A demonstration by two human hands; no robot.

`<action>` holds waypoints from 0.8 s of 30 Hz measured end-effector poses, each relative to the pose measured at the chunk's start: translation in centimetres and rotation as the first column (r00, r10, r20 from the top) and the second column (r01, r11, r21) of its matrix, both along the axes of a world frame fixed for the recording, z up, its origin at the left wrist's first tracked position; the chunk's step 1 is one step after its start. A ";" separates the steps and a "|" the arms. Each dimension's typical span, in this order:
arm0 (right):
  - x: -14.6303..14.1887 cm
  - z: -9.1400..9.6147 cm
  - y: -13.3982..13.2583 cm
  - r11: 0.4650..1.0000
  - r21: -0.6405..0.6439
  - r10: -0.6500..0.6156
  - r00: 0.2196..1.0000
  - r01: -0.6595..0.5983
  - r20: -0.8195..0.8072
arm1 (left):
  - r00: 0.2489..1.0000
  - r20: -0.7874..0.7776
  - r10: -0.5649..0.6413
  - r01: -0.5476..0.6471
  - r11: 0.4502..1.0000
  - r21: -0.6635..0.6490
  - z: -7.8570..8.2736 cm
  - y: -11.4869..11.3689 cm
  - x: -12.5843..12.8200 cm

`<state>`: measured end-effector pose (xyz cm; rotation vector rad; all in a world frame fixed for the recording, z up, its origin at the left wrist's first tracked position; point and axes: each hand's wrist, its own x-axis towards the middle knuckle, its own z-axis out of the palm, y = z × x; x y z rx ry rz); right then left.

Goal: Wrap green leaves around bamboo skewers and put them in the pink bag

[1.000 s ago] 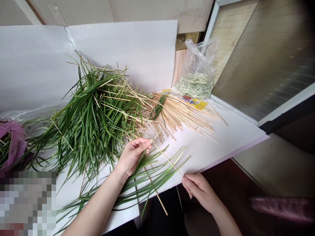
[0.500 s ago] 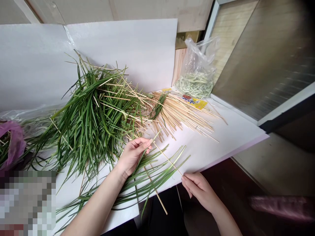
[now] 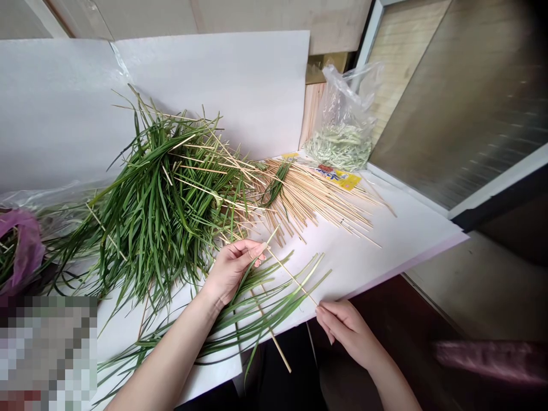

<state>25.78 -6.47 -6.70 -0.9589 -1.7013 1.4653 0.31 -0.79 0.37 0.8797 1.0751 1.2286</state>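
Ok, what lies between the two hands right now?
In the head view, a thin wooden skewer runs from the left hand to the right hand, above long green leaves lying on white board.

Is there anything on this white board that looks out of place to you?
Yes: one wooden stick pokes out past the front edge of the white board and hangs over it, unlike the pile of sticks lying on the board.

white boards [image 3: 205, 85] stand against a beige wall [image 3: 257, 14] beside a white-framed window [image 3: 454, 97].
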 end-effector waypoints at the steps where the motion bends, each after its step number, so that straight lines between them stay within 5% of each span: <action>1: 0.0 0.0 0.0 1.000 0.001 0.000 1.000 0.000 0.001 | 1.000 -0.007 0.005 -0.005 1.000 0.000 0.0 0.0 0.0; 17: 0.1 -0.1 0.1 1.000 0.013 0.010 0.999 -0.010 0.035 | 0.986 -0.155 -0.058 0.062 0.998 0.027 -0.1 -0.4 0.3; 24: 0.0 0.0 0.0 1.000 0.020 -0.004 0.999 0.003 0.034 | 0.886 -0.341 -0.313 0.341 0.940 0.023 -0.8 -1.1 1.8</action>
